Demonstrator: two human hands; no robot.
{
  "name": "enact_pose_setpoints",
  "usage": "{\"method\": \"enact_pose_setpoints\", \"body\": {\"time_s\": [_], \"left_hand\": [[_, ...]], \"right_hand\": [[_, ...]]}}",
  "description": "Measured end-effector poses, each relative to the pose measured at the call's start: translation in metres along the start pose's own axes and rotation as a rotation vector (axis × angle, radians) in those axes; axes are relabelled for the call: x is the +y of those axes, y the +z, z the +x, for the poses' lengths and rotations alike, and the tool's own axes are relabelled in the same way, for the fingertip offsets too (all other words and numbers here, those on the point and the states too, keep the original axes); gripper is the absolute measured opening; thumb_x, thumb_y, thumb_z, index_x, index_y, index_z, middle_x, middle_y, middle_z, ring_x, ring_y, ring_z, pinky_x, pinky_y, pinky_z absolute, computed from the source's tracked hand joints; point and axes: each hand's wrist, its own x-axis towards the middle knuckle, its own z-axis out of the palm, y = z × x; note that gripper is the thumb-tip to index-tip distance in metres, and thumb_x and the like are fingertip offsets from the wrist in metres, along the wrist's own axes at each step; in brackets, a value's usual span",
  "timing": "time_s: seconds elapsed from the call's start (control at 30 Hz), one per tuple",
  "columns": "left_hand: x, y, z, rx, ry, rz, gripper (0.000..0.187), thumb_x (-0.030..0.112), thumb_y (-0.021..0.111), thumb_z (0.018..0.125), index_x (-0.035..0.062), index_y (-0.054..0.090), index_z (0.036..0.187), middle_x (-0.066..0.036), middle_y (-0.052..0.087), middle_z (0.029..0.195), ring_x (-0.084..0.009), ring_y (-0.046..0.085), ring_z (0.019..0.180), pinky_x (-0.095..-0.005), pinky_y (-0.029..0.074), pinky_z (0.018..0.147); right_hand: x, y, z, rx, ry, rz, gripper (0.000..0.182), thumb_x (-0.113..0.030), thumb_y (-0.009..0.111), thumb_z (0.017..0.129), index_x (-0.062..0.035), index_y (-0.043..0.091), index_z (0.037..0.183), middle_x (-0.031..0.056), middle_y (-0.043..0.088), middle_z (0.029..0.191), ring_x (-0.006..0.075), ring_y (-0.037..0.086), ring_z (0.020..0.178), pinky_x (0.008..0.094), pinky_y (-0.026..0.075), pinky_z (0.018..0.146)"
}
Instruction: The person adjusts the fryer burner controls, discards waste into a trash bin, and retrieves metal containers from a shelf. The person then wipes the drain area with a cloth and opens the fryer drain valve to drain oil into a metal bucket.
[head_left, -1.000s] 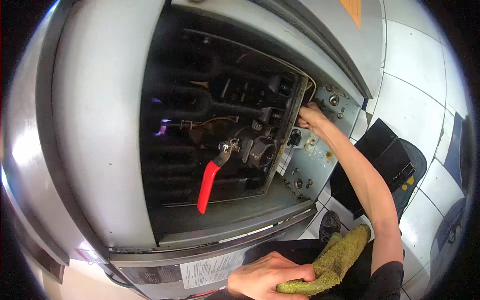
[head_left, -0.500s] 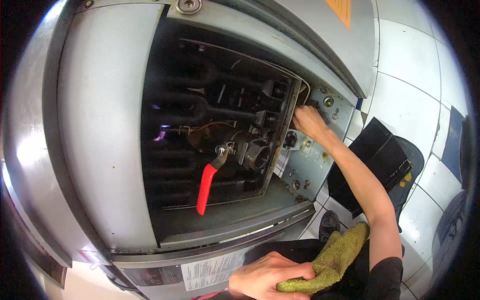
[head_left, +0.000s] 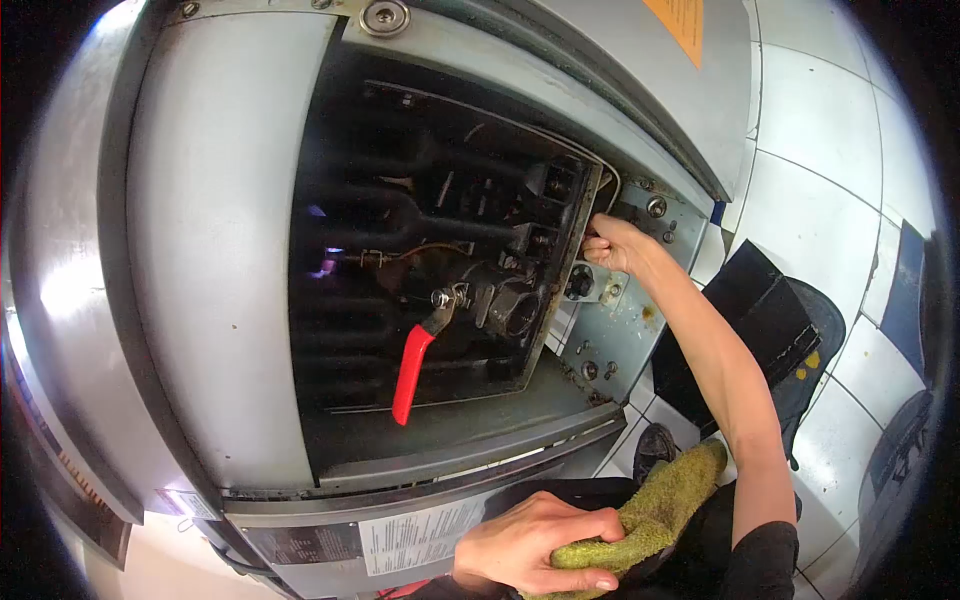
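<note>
My left hand point(head_left: 540, 545) is closed round one end of a yellow-green cloth point(head_left: 665, 510), low in the view. The rest of the cloth extends up and to the right. My right hand point(head_left: 612, 243) is at the right edge of the open metal cabinet point(head_left: 440, 440), beside a black round fitting point(head_left: 580, 281) on a bracket. Its fingers are curled, with the tips partly hidden, and what they hold cannot be made out. Inside the cabinet, a valve with a red handle point(head_left: 411, 375) sits left of my right hand, among dark pipes and fittings.
A grey metal plate point(head_left: 625, 320) with bolts borders the opening. Right of it, a black box-like object point(head_left: 745, 335) rests on white floor tiles point(head_left: 810, 210). A shoe point(head_left: 654, 447) shows near the cloth. Small purple flames point(head_left: 328, 262) glow inside at left. A printed label point(head_left: 415, 535) is below.
My right hand has shifted slightly and turned, and its curled fingers now show more. My left hand and the cloth have moved a little to the left.
</note>
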Motion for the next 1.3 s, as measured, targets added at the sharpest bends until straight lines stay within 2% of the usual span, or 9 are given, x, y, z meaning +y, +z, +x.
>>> {"method": "enact_pose_setpoints", "body": {"time_s": [0.27, 0.4, 0.53, 0.7, 0.93, 1.03, 1.07, 1.1, 1.3], "left_hand": [[0.002, -0.002, 0.003, 0.096, 0.064, -0.068, 0.033, 0.025, 0.082, 0.074, 0.0068, 0.061, 0.092, -0.012, 0.059, 0.069, -0.0308, 0.058, 0.057, -0.0385, 0.043, 0.051], [-0.005, -0.007, 0.002, 0.013, 0.024, -0.017, 0.035, 0.024, 0.085, 0.071, 0.0081, 0.061, 0.091, -0.01, 0.06, 0.068, -0.0279, 0.061, 0.057, -0.0371, 0.045, 0.05], [-0.014, -0.006, 0.001, 0.009, 0.088, -0.012, 0.036, 0.024, 0.086, 0.069, 0.0053, 0.062, 0.088, -0.011, 0.063, 0.071, -0.0289, 0.064, 0.058, -0.0364, 0.048, 0.05], [-0.025, -0.005, -0.004, 0.014, 0.159, -0.035, 0.044, 0.033, 0.088, 0.064, 0.002, 0.064, 0.084, -0.013, 0.067, 0.076, -0.029, 0.065, 0.059, -0.0367, 0.049, 0.049], [-0.013, -0.009, 0.0, -0.078, 0.12, 0.041, 0.042, 0.031, 0.087, 0.066, 0.0024, 0.063, 0.084, -0.013, 0.067, 0.077, -0.0289, 0.066, 0.062, -0.0373, 0.048, 0.05], [-0.009, -0.002, 0.0, -0.058, 0.161, 0.006, 0.041, 0.029, 0.087, 0.068, 0.0031, 0.062, 0.088, -0.013, 0.066, 0.078, -0.0294, 0.065, 0.063, -0.0376, 0.049, 0.051], [-0.002, -0.003, -0.002, -0.097, 0.068, -0.004, 0.04, 0.027, 0.086, 0.069, 0.0033, 0.062, 0.092, -0.012, 0.065, 0.077, -0.0301, 0.064, 0.061, -0.0378, 0.048, 0.051], [-0.005, 0.012, -0.007, 0.111, 0.12, -0.038, 0.038, 0.026, 0.085, 0.07, 0.0039, 0.062, 0.092, -0.011, 0.062, 0.073, -0.0301, 0.061, 0.059, -0.0374, 0.047, 0.051], [0.02, 0.014, -0.015, 0.13, -0.062, 0.007, 0.038, 0.023, 0.086, 0.068, 0.0047, 0.062, 0.09, -0.01, 0.06, 0.071, -0.0282, 0.06, 0.059, -0.0357, 0.044, 0.052]], "right_hand": [[0.004, 0.01, -0.006, -0.037, -0.029, 0.186, 0.019, -0.007, 0.034, 0.1, -0.0066, 0.051, 0.092, 0.0047, 0.057, 0.073, 0.0046, 0.029, 0.041, 0.0195, 0.021, 0.032], [0.01, 0.02, -0.007, 0.152, -0.08, 0.218, 0.019, -0.009, 0.036, 0.1, -0.0068, 0.051, 0.089, 0.0043, 0.054, 0.073, 0.0055, 0.03, 0.043, 0.0188, 0.02, 0.033], [0.01, 0.004, 0.019, 0.006, -0.042, 0.26, 0.022, -0.009, 0.032, 0.1, -0.003, 0.05, 0.089, 0.0066, 0.052, 0.074, 0.0064, 0.031, 0.045, 0.0182, 0.022, 0.034], [0.007, 0.043, -0.016, 0.311, -0.149, 0.298, 0.015, -0.015, 0.038, 0.099, -0.0105, 0.049, 0.088, 0.0035, 0.049, 0.073, 0.0085, 0.036, 0.051, 0.0213, 0.024, 0.039], [0.014, 0.036, 0.007, 0.295, -0.195, 0.339, 0.014, -0.025, 0.046, 0.099, -0.0125, 0.05, 0.093, 0.0026, 0.047, 0.071, 0.0118, 0.039, 0.051, 0.023, 0.027, 0.039], [0.023, 0.034, 0.002, 0.316, -0.27, 0.27, 0.016, -0.011, 0.04, 0.098, -0.0159, 0.052, 0.089, -0.0005, 0.049, 0.07, 0.0095, 0.036, 0.049, 0.0229, 0.025, 0.038], [0.02, 0.046, -0.013, 0.278, -0.25, 0.264, 0.017, -0.012, 0.04, 0.099, -0.0149, 0.053, 0.089, -0.0006, 0.052, 0.072, 0.0097, 0.039, 0.05, 0.0232, 0.026, 0.037], [0.023, 0.033, 0.008, 0.278, -0.271, 0.204, 0.016, -0.014, 0.041, 0.099, -0.0134, 0.053, 0.089, -0.0008, 0.055, 0.073, 0.0079, 0.039, 0.048, 0.0217, 0.024, 0.036], [0.029, 0.008, 0.014, 0.182, -0.289, 0.12, 0.019, -0.014, 0.043, 0.099, -0.0107, 0.054, 0.084, -0.0021, 0.052, 0.066, 0.0034, 0.033, 0.043, 0.0184, 0.018, 0.034]]}}
